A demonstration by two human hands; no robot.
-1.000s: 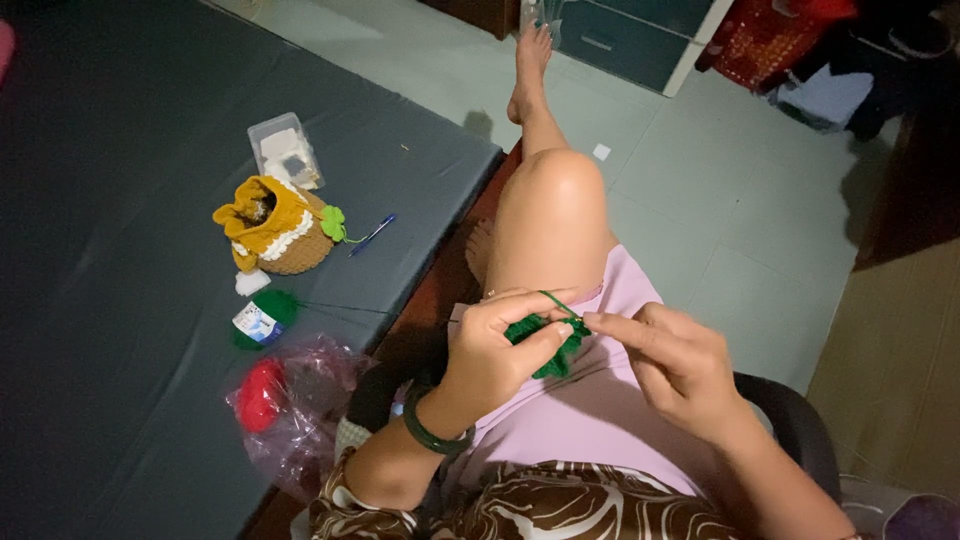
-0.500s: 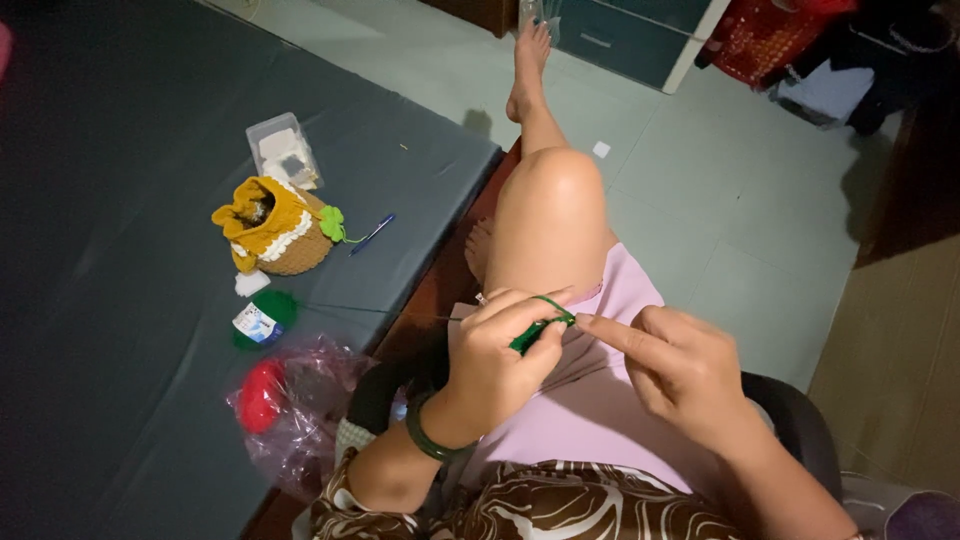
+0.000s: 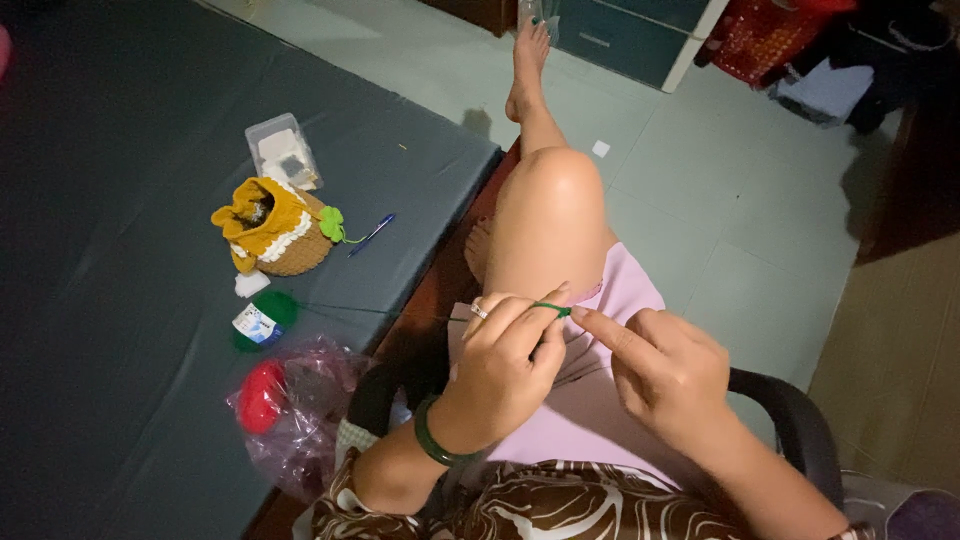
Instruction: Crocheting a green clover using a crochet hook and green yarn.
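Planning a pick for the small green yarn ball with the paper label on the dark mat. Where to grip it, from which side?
Grip the green yarn ball across its round sides, coming from straight above. It lies apart from the clear plastic bag and the yellow crocheted pouch. Probably avoid its right side: a green strand trails from there toward the left hand.

The person wears a short-sleeved top (image 3: 560, 510) patterned in dark brown with swirling cream-white lines, its sleeve hems ending at the upper arms. Below it come pale pink shorts (image 3: 590, 400) of a soft, plain cloth that end high on the thigh, leaving the leg bare down to a bare foot (image 3: 528, 62). On the wrist of the left hand (image 3: 505, 365) sits a smooth, dark green bangle (image 3: 432, 445), round and glossy. A thin ring with a pale stone (image 3: 479, 311) circles one finger of that hand. The right hand (image 3: 665, 375) wears nothing.
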